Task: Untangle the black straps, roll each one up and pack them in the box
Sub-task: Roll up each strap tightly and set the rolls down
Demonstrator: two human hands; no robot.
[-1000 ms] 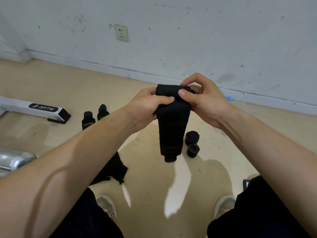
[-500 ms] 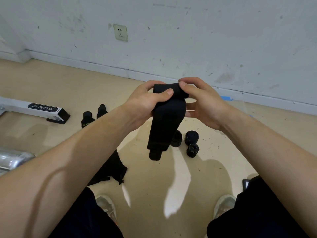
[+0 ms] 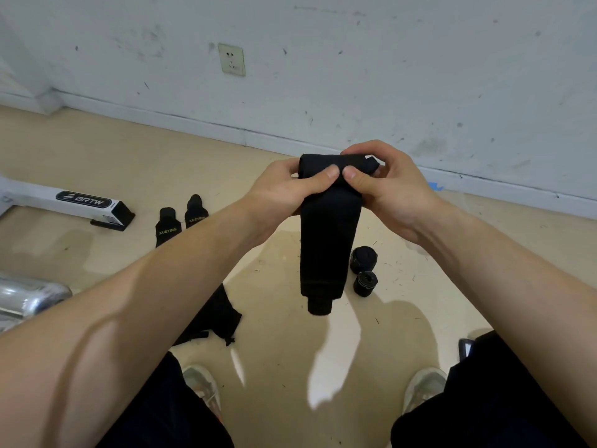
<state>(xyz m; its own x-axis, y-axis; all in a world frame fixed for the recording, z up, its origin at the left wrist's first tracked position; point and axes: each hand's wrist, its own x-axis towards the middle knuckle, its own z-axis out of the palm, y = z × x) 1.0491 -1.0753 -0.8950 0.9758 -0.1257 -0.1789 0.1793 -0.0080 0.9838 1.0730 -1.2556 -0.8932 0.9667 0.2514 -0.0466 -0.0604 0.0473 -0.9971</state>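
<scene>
A wide black strap (image 3: 326,240) hangs in front of me, its top end rolled into a short cylinder. My left hand (image 3: 284,195) grips the roll from the left, thumb pressed on its front. My right hand (image 3: 387,192) grips it from the right, thumb beside the left thumb. The strap's free end dangles above the floor. Two rolled black straps (image 3: 363,258) (image 3: 365,282) stand on the floor just right of the hanging end. Two more straps with yellow lettering (image 3: 168,226) (image 3: 195,211) lie at the left. A crumpled black strap heap (image 3: 216,315) lies under my left forearm.
A white box with a black end and logo (image 3: 80,202) lies on the floor at the left. A shiny metal tube (image 3: 29,295) sits at the left edge. My shoes (image 3: 202,386) (image 3: 423,386) are below, a dark device (image 3: 465,347) by my right knee. The wall is close ahead.
The strap swung left and then back to hang straight. Both thumbs have come together on the front of the roll. The third rolled strap seen on the floor a moment ago is hidden again.
</scene>
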